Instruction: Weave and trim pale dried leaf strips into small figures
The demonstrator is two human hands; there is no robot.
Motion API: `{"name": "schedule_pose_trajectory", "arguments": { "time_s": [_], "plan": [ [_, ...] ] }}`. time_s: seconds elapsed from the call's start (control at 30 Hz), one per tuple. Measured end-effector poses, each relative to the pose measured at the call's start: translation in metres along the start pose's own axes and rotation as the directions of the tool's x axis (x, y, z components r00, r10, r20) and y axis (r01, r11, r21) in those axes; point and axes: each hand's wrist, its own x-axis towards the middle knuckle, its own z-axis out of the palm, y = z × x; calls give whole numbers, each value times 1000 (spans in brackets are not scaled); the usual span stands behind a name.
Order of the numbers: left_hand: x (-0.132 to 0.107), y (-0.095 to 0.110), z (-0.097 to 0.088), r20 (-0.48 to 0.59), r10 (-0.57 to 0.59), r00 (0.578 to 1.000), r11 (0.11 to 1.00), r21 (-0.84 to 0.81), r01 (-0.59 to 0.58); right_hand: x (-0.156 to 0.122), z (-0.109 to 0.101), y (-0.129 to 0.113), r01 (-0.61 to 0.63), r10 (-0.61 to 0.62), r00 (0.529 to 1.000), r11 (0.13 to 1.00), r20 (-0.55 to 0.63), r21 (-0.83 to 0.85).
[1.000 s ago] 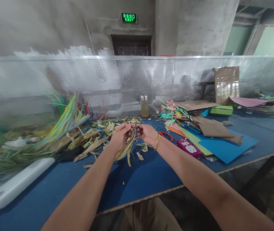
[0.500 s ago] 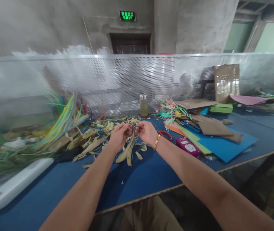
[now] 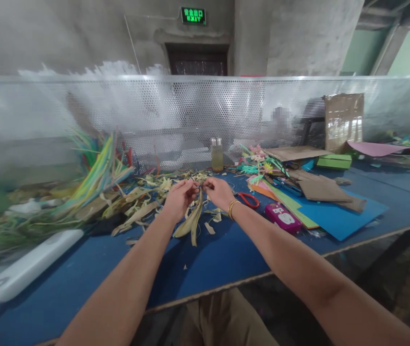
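Observation:
My left hand (image 3: 182, 196) pinches the upper end of a bunch of dry pale-green husk strips (image 3: 192, 222), which hangs down toward the blue table (image 3: 223, 259). Close beside it, my right hand (image 3: 218, 192), with a gold bracelet (image 3: 233, 209) at the wrist, is closed at the same top end. Its fingertips nearly meet the left ones, around a small dark bit too small to name. More dry husk pieces (image 3: 140, 217) lie loose to the left and behind my hands. Red-handled scissors (image 3: 248, 200) rest right of my right wrist.
A purple case (image 3: 282, 217) and blue paper sheets (image 3: 352, 216) lie to the right, with cardboard (image 3: 322, 190) on top. A bottle (image 3: 217, 154) stands behind my hands. On the left are a white power strip (image 3: 32, 264) and coloured strips (image 3: 97, 173). A perforated metal screen (image 3: 183, 110) borders the back.
My right hand has moved slightly inward, so the fingertips of both hands are closer together at the top of the husk bunch. The view has shifted slightly.

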Motion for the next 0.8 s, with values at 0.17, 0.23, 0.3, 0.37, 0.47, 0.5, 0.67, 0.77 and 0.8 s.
{"name": "schedule_pose_trajectory", "arguments": {
  "time_s": [0.17,0.23,0.3,0.37,0.47,0.5,0.67,0.77,0.8],
  "plan": [
    [0,-1,-1,56,9,998,999,46,-12,1,-4,-2,32,-31,999,997,10,-64],
    [1,-1,-1,71,43,997,997,66,-47,1,-6,-3,30,-30,999,998,14,-62],
    [1,0,0,83,65,994,993,94,-73,1,-7,-4,21,-20,1000,998,23,-61],
    [2,-1,0,84,84,993,986,134,-95,1,-8,-4,11,-9,999,998,33,-68],
    [4,-2,-2,74,131,989,973,183,-142,1,-8,-6,0,6,999,994,50,-106],
    [6,-3,-4,76,150,986,968,192,-162,1,-8,-7,2,5,999,991,51,-131],
    [12,-6,-11,100,228,969,937,249,-246,1,-11,-11,21,-7,999,964,52,-265],
    [15,-7,-13,96,234,967,926,281,-252,1,-12,-12,31,-11,998,950,67,-310],
    [15,-7,-13,94,234,968,925,286,-252,1,-12,-12,36,-13,997,947,74,-319]
  ]
}}
